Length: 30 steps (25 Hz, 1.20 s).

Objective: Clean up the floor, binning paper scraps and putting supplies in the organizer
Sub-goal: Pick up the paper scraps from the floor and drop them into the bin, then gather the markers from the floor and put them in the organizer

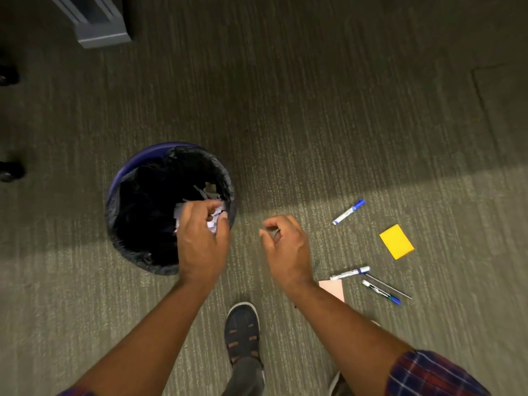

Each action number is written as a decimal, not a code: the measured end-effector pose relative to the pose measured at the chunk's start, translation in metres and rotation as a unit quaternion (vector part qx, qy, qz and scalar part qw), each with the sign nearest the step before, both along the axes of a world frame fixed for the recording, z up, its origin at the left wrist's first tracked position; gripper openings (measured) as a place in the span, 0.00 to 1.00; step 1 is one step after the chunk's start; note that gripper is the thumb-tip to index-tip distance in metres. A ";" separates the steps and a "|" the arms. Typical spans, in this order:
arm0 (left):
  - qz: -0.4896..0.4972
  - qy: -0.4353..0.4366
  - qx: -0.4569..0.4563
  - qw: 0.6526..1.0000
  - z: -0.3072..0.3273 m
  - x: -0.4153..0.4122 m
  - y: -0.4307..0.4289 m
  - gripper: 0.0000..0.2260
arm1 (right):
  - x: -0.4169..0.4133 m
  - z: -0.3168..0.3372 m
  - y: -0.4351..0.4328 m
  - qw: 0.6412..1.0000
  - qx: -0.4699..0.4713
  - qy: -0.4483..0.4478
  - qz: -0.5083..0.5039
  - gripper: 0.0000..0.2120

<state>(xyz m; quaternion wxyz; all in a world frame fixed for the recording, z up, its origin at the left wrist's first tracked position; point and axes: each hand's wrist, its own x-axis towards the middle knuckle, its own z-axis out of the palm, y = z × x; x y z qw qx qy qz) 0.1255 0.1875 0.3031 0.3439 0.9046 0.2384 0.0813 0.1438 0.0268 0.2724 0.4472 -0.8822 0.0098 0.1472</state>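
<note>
A blue bin (pixel 134 164) lined with a black bag stands on the carpet, with some paper scraps (pixel 210 190) inside. My left hand (pixel 201 241) hovers over the bin's near right rim, shut on crumpled white paper scraps (pixel 214 221). My right hand (pixel 287 247) is to the right of the bin, above the carpet, fingers curled with nothing visible in them. On the floor to the right lie a blue marker (pixel 348 212), a yellow sticky pad (pixel 396 241), a second marker (pixel 350 272), a pen (pixel 381 292), a thin dark stick (pixel 388 286) and a pink paper (pixel 333 289).
A grey furniture base (pixel 97 27) stands at the upper left. Two dark chair casters (pixel 10 171) sit at the left edge. My dark shoe (pixel 242 332) is planted below my hands. A small black clip (pixel 315 265) lies by my right wrist.
</note>
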 end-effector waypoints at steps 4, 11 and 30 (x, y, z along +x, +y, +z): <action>-0.080 0.006 -0.008 0.997 -0.021 -0.004 -0.063 0.09 | -0.014 -0.026 -0.074 0.999 -0.031 0.016 -0.035 0.07; -0.126 0.101 -0.043 0.986 -0.114 -0.023 -0.158 0.10 | -0.036 -0.106 -0.209 0.986 -0.111 0.065 -0.102 0.08; -0.363 0.297 0.022 0.883 -0.320 -0.032 -0.359 0.14 | -0.101 -0.280 -0.356 0.664 0.127 0.440 -0.591 0.20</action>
